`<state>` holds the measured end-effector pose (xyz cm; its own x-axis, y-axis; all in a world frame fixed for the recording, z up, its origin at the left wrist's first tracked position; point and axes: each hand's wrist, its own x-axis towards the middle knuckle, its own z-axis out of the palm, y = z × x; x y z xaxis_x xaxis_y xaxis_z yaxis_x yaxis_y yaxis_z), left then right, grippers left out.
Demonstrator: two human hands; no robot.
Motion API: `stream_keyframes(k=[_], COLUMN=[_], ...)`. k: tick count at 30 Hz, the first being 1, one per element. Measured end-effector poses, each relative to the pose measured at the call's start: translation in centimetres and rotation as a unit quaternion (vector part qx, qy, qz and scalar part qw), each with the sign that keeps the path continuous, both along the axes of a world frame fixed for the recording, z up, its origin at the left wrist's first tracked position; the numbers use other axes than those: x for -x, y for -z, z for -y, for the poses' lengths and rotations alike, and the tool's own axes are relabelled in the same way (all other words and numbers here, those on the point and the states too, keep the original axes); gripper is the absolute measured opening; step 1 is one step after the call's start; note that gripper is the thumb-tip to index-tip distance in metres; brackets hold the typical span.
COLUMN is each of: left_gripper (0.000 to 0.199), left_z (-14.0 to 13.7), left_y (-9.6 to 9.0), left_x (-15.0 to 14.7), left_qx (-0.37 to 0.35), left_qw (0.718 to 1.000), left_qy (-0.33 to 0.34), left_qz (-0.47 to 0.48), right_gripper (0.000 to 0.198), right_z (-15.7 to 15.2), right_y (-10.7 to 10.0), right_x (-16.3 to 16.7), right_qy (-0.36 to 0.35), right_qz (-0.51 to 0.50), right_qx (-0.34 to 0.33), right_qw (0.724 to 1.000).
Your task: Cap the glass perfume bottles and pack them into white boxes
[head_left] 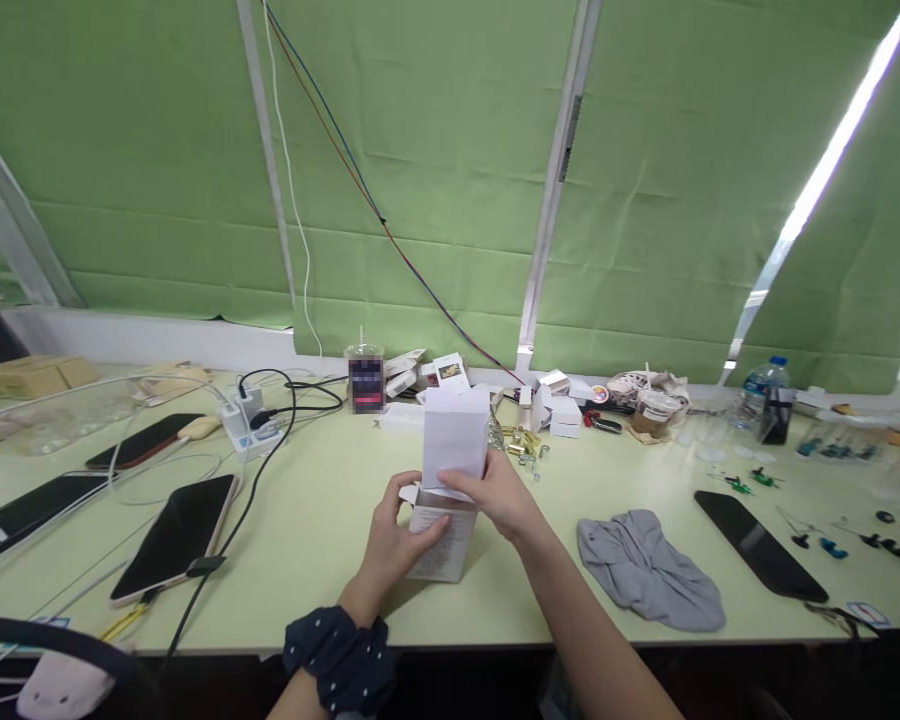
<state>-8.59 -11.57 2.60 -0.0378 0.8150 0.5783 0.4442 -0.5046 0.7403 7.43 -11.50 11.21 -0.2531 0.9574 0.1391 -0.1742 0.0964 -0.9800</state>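
Note:
My left hand (401,545) is wrapped round a printed white carton (442,545) that stands upright near the table's front edge, its top flap open. A plain white inner box (455,430) sticks up out of the carton's mouth, partly inside it. My right hand (499,495) grips the inner box low on its right side, thumb across the front. How deep the inner box sits is hidden by the carton wall. A dark dotted scrunchie (341,660) is round my left wrist.
Phones (176,535) and cables lie at left beside a power strip (247,420). Small white boxes (562,415), gold-coloured pieces (523,443) and a drink cup (365,378) stand at the back. A grey cloth (649,570) and another phone (757,545) lie at right.

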Motion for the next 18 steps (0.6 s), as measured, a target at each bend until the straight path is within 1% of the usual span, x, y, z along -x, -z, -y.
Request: stream_keyframes(k=[3,6,11,15,18], left_gripper=[0.040,0.035,0.032,0.037,0.041], left_z=[0.0,-0.2,-0.5,-0.7,-0.6], left_y=[0.2,0.3,0.8,1.1,1.0], left_x=[0.2,0.2,0.3,0.2,0.0], left_qx=[-0.004,-0.011,-0.021,-0.020,-0.015], left_qw=[1.000,0.999,0.998,0.996,0.992], left_qy=[0.004,0.026,0.033,0.041,0.050], left_qz=[0.000,0.015,0.044,0.075,0.112], right_gripper=[0.031,0.026,0.018,0.022,0.030], right_z=[-0.3,-0.4,-0.1,0.0,-0.3], right_y=[0.5,1.0,1.2,1.2,1.4], right_x=[-0.4,-0.5,-0.5,-0.7,-0.7], right_qy=[0.026,0.040,0.012,-0.002,0.014], right_qz=[0.078,0.152,0.209,0.240,0.268], right_qx=[-0.043,-0.104,-0.190,-0.217,-0.226], right_qw=[0.996,0.982,0.959,0.946,0.937])
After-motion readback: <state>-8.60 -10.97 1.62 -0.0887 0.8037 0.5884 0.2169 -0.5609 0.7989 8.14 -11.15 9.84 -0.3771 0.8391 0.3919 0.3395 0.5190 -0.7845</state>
